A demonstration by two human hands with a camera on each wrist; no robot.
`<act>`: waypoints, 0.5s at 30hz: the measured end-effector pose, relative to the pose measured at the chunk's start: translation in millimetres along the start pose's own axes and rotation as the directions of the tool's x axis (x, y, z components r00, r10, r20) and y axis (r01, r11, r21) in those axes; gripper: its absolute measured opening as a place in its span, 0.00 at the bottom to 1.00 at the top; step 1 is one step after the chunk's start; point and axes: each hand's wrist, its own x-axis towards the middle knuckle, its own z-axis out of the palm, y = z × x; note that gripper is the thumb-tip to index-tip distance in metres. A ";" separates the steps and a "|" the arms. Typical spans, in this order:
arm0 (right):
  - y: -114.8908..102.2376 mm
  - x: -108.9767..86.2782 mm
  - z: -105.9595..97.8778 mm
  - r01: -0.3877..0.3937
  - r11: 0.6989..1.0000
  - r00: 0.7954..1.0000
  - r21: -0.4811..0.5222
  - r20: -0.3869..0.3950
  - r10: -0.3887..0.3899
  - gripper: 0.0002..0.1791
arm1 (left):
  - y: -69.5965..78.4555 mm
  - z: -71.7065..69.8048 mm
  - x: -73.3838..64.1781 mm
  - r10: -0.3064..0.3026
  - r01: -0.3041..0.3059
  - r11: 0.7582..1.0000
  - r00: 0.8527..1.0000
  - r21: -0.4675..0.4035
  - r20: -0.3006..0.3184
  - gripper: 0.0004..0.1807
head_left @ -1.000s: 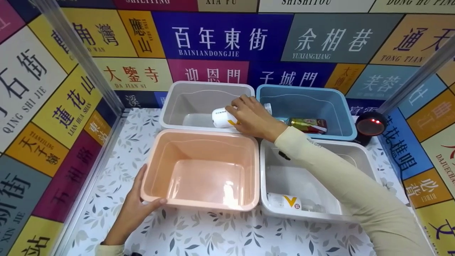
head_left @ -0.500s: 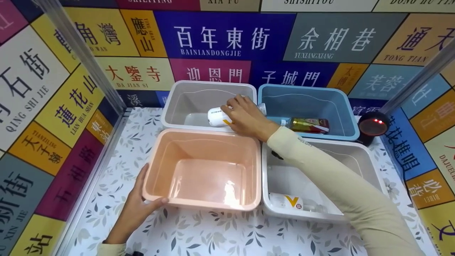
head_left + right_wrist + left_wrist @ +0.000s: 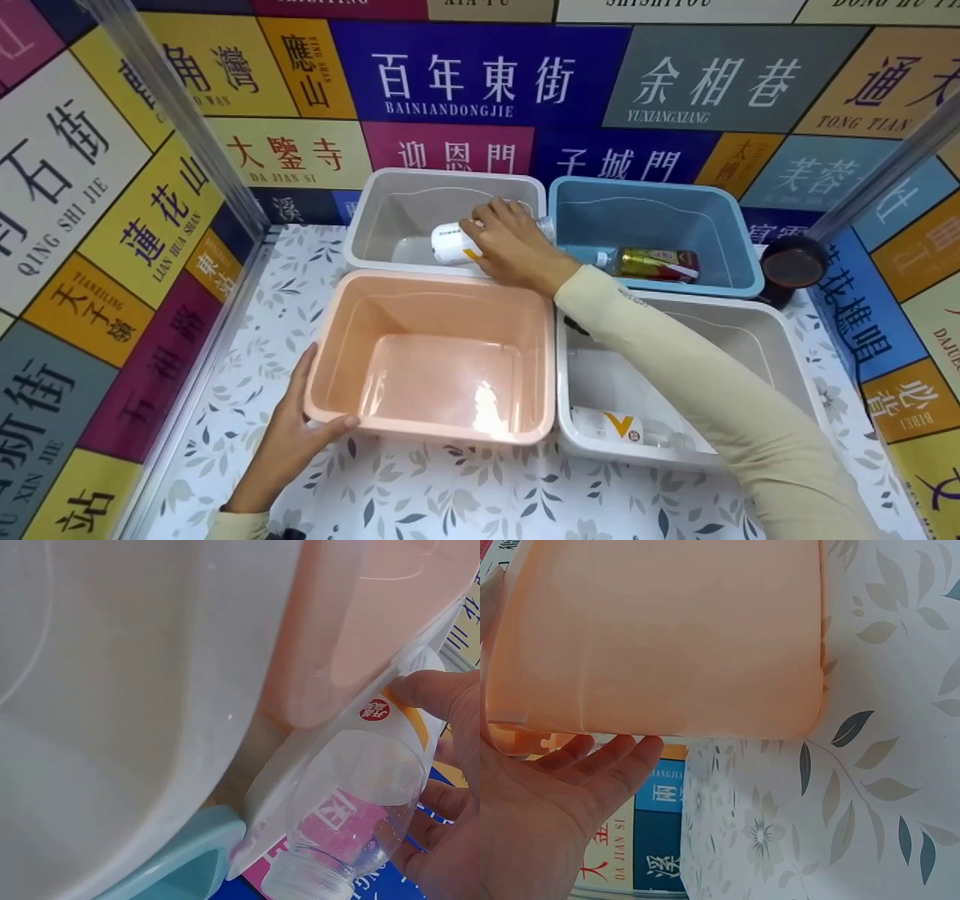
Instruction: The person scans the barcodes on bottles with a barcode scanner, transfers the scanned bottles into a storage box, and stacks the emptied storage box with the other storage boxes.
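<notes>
My right hand [image 3: 514, 244] grips a bottle [image 3: 452, 244] lying sideways over the front right part of the back-left grey bin [image 3: 416, 202]. The bottle has a white label with a yellow V; in the right wrist view its clear shoulder and ribbed cap [image 3: 307, 877] show beside the bin edge. With my left hand [image 3: 289, 435] I hold the front left corner of the peach bin [image 3: 431, 429], thumb at the front rim and fingers against the outer side wall. In the left wrist view the fingertips touch that wall [image 3: 682, 652].
Behind on the right, a blue bin [image 3: 649, 187] contains a bottle with a gold and red label [image 3: 656, 264]. A white bin [image 3: 660, 456] at front right contains another V-labelled bottle [image 3: 615, 425]. A dark round device [image 3: 791, 264] stands by the blue bin. Printed panels enclose the table.
My right hand has moved slightly left with the bottle, farther over the grey bin. The left hand keeps its place on the peach bin. The device's red lights have gone dark.
</notes>
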 end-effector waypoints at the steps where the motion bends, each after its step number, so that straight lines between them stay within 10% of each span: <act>1: -0.5 0.4 0.4 -0.001 1.000 1.000 0.002 -0.002 0.001 0.25 | 0.0 0.1 0.2 0.001 -0.001 1.000 1.000 -0.003 0.000 0.67; 15: -7.7 8.8 4.4 -0.009 0.999 1.000 0.033 0.023 0.009 0.26 | -1.0 -0.5 -0.7 0.006 -0.006 1.000 1.000 -0.009 -0.007 0.67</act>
